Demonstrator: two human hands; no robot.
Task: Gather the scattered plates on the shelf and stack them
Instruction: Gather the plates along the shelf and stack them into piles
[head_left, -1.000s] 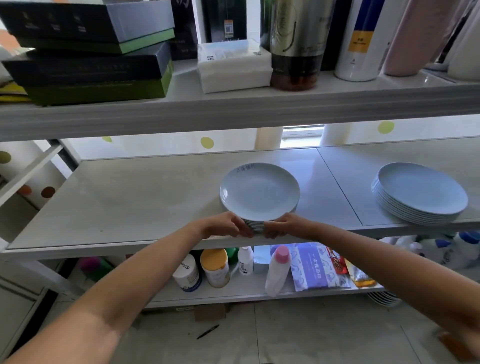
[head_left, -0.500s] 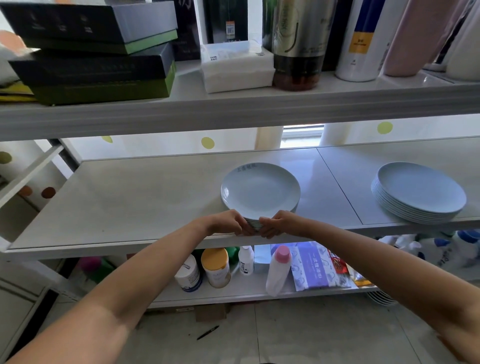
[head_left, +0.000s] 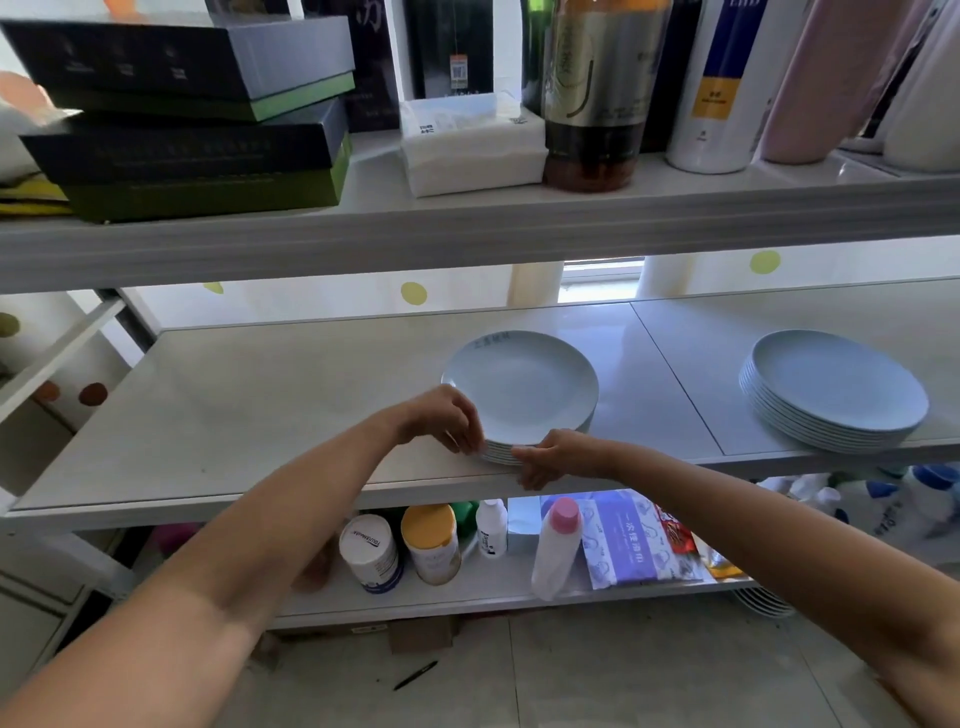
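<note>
Squaring up the near stack of plates (head_left: 521, 391) looks to be the step in hand: the pale plates sit piled at the front edge of the middle shelf (head_left: 260, 410), with a second stack (head_left: 836, 389) well apart to the right on the same shelf. No loose plates show anywhere on that shelf, so the gathering seems close to done; what may remain is joining the two piles. That would call for a firm hold under the lowest plate on both sides and a level lift, since the pile sits close to the shelf's lip and the glazed plates could slide on one another.

The left hand (head_left: 441, 418) is curled, fingers bent against the near-left rim of the pile. The right hand (head_left: 553, 457) is loosely closed, fingertips pressed to the near edge of the lower plates, thumb hanging below the shelf edge. Both touch the stack; whether either truly grips it, I cannot tell.
</note>
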